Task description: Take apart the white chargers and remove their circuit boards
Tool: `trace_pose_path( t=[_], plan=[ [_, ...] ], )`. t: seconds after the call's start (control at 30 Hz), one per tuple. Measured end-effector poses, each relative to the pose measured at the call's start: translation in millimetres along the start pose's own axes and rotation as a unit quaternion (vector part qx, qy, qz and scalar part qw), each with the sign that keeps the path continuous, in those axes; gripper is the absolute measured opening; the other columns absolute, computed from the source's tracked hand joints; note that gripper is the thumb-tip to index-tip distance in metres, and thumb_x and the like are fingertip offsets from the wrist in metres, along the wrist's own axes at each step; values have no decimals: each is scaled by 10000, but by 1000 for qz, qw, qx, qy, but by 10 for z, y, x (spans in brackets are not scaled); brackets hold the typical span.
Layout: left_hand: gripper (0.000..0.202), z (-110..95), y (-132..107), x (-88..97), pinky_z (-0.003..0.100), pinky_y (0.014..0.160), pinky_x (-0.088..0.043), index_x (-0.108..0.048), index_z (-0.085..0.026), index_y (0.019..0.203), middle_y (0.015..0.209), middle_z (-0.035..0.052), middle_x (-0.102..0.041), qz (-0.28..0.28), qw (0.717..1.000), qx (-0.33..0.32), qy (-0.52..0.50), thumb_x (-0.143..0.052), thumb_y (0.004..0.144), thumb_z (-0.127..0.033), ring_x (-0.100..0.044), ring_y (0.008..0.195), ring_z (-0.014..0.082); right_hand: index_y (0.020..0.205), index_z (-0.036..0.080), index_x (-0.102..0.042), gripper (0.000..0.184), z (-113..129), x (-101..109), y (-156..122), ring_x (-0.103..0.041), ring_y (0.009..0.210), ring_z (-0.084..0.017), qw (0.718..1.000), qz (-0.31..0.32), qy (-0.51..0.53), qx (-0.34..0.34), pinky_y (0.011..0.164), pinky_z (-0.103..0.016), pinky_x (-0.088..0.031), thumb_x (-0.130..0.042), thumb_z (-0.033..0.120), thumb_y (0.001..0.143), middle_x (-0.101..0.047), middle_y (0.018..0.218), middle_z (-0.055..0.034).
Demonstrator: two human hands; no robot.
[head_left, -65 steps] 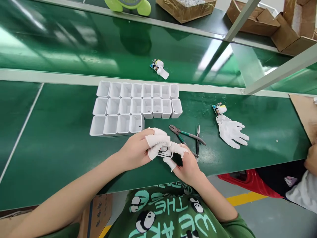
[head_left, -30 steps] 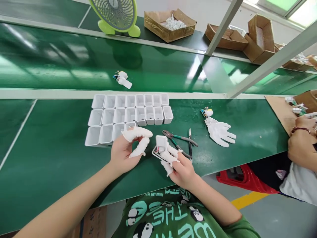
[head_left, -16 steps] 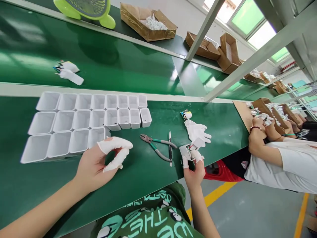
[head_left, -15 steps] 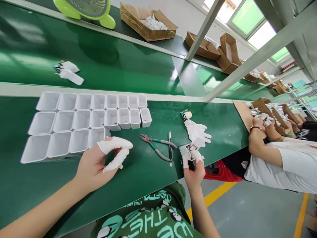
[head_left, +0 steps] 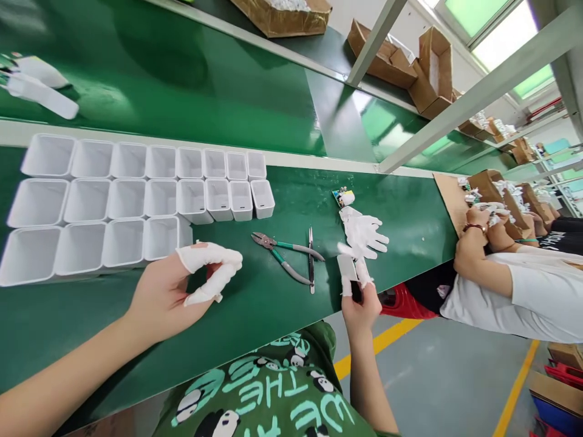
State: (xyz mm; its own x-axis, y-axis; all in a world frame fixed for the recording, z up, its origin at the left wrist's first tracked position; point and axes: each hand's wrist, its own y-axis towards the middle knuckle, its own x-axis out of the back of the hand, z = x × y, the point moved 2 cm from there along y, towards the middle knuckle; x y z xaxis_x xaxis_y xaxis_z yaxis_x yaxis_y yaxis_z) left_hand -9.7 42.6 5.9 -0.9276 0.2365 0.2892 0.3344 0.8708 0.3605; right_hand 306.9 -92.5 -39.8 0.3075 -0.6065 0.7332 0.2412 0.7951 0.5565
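My left hand (head_left: 166, 294), with white coverings on thumb and forefinger, hovers by the near row of white bins (head_left: 122, 243). Its thumb and fingertip are pinched together; whatever might be between them is too small to make out. Over the bench's front edge, my right hand (head_left: 363, 306) grips a small white plastic casing (head_left: 347, 267) between covered fingers. Just beyond it lies a white glove (head_left: 362, 233), with a small circuit board with a white part (head_left: 343, 196) behind that. Between my hands rest green-and-grey-handled cutting pliers (head_left: 286, 258) and slim tweezers (head_left: 311, 267).
White casings with wires (head_left: 40, 91) lie on the raised green surface at far left. Cardboard boxes (head_left: 382, 57) line the shelf, and a slanting metal post (head_left: 437, 109) rises at the bench's back. At right, a co-worker in a white sleeve (head_left: 537, 279) handles white parts.
The view has shifted, bringing the bins nearer the left edge. My right hand has turned the casing, so the red wire seen earlier is hidden. My left hand keeps its pinch.
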Motion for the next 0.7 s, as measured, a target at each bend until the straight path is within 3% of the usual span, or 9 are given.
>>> trace_pose_path(
  t=[0.1, 0.3, 0.4, 0.57, 0.7],
  plan=[
    [160, -6, 13, 5, 219, 460, -533, -759, -249, 915, 657, -38, -675, -7, 1000, 7, 8, -657, 855, -142, -630, 532, 126, 1150, 189, -695, 182, 49, -66, 58, -728, 904, -231, 1000, -22, 0, 7, 818, -394, -624, -626, 253, 994, -745, 1004, -97],
    [213, -36, 38, -1, 199, 433, -542, -775, -273, 905, 644, -44, -677, 8, 1000, -5, 1, -658, 799, -130, -612, 503, 120, 1346, 207, -611, 372, 71, -75, 84, -664, 1244, -336, 999, -46, -8, 18, 1020, -557, -563, -591, 216, 975, -719, 1228, -173],
    [256, -2, -2, 0, 222, 480, -559, -763, -290, 958, 656, -45, -708, 17, 999, -28, 9, -648, 796, -129, -632, 523, 134, 1350, 209, -597, 381, 40, -105, 42, -689, 1204, -332, 998, -60, -18, 14, 1000, -561, -579, -591, 218, 969, -726, 1195, -174],
    [301, 184, -152, 2, 248, 560, -566, -736, -293, 1089, 853, 8, -776, 44, 999, -13, 28, -608, 842, -179, -683, 653, 163, 1376, 188, -555, 409, -4, -133, 1, -694, 1191, -333, 998, -58, -24, 13, 1000, -565, -582, -586, 232, 971, -723, 1185, -187],
    [329, 189, -155, 21, 231, 565, -575, -731, -312, 1100, 821, -12, -760, 47, 998, -33, 32, -614, 834, -157, -674, 619, 147, 1388, 180, -526, 427, -23, -119, 15, -671, 1222, -340, 999, -44, -22, 24, 1003, -573, -576, -578, 223, 967, -705, 1221, -200]
  ],
)
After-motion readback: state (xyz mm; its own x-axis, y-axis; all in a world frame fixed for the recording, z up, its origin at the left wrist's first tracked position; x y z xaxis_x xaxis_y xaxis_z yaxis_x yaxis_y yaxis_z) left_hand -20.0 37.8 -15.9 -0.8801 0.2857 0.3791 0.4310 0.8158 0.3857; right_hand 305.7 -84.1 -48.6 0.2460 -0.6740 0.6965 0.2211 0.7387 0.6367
